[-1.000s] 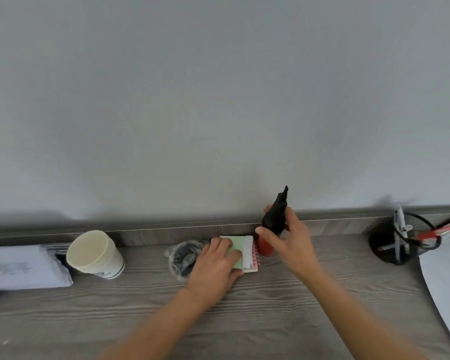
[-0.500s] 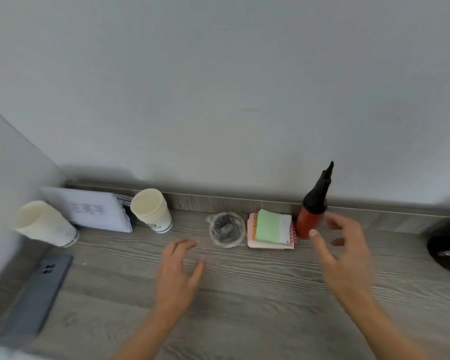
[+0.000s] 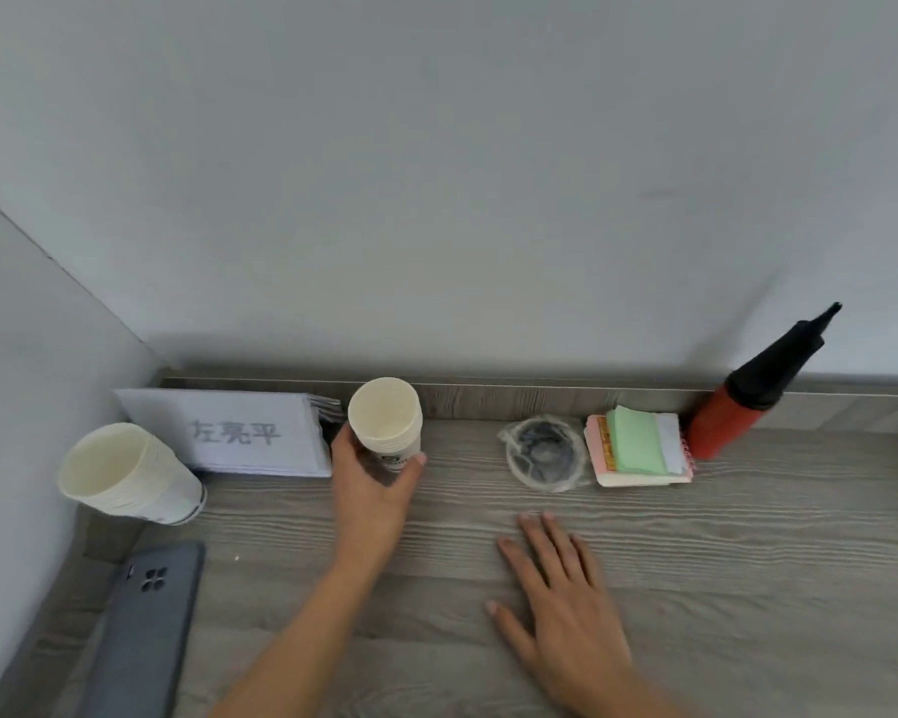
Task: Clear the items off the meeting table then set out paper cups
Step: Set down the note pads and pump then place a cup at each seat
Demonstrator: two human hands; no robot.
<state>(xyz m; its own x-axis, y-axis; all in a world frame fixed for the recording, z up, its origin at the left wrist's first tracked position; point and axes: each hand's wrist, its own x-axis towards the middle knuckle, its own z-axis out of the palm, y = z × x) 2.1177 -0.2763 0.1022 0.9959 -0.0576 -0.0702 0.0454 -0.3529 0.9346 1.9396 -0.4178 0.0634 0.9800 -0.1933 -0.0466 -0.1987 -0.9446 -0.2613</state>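
Our right hand (image 3: 561, 608) lies flat on the grey wooden tabletop (image 3: 747, 588), palm down, fingers spread and holding nothing. At the near left corner we see a grey phone (image 3: 141, 634) lying with its cameras up. Further in, our left hand (image 3: 372, 489) is curled around the lower part of a stack of paper cups (image 3: 384, 424), thumb on the right side and fingers on the left; the stack stands upright on the tabletop, close to the back ledge. To the left of it, a second stack of paper cups (image 3: 125, 476) stands near the side wall, its opening tilted toward us in the wide view. Between these two stacks a white folded name card (image 3: 234, 432) with printed characters leans near the back edge. To the right of the held stack we see a small clear bag (image 3: 543, 453) with something dark inside, then just beside it a pile of sticky notes (image 3: 638, 450) in pink, green and white. Farthest right a red pump with a black nozzle (image 3: 747, 396) stands touching the pile, against the ledge.
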